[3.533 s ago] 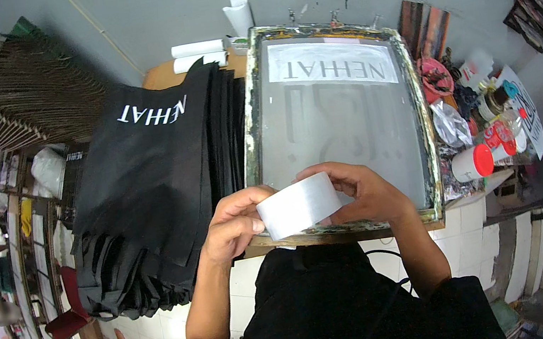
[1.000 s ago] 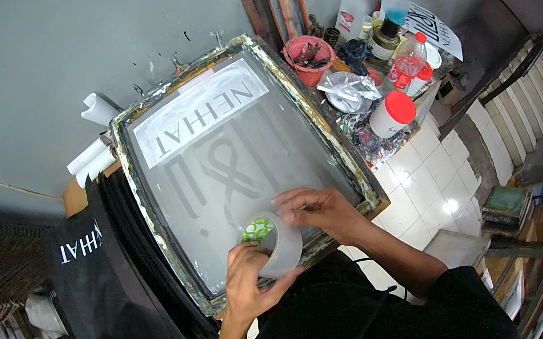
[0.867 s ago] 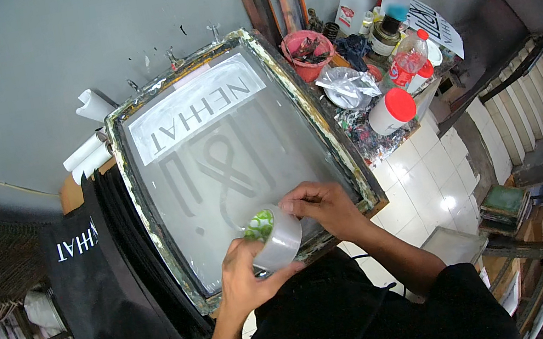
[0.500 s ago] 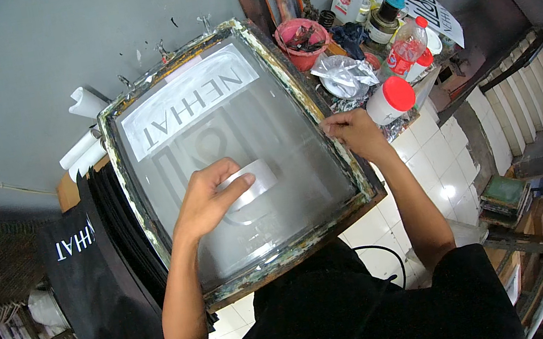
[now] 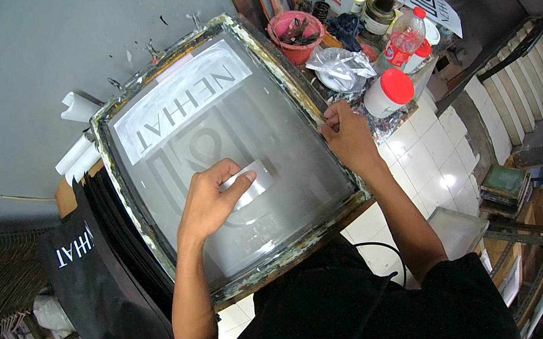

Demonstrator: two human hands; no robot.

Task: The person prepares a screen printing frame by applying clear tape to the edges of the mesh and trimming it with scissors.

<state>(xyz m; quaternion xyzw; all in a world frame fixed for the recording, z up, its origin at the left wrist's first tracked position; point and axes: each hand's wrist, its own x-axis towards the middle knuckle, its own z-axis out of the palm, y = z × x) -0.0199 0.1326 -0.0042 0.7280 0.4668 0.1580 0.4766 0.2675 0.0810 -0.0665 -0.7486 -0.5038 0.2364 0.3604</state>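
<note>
A screen-printing frame (image 5: 292, 261) with paint-crusted wooden rails lies in front of me. Its grey mesh (image 5: 304, 171) bears a pale block with upside-down lettering near the far end and a fainter large design at its middle. My left hand (image 5: 210, 198) is closed on a roll of clear or whitish tape (image 5: 260, 181), thumb on its outer side, over the mesh. At the right rail, my right hand (image 5: 350, 136) has its fingers pinched together near the edge. Whatever sits between those fingertips, if anything, is too small to make out.
Black printed fabric pieces (image 5: 107, 283) hang along the left side. To the right, a cluttered surface holds a pink bucket (image 5: 296, 34), a red-lidded white jar (image 5: 388, 94), a plastic bottle (image 5: 405, 39) and crumpled plastic (image 5: 340, 66). White rolls (image 5: 77, 157) stand behind the frame's left.
My right hand has turned more upright at the right rail, its fingers still pinched. The left hand keeps the tape roll over the mesh. The whole view has shifted slightly.
</note>
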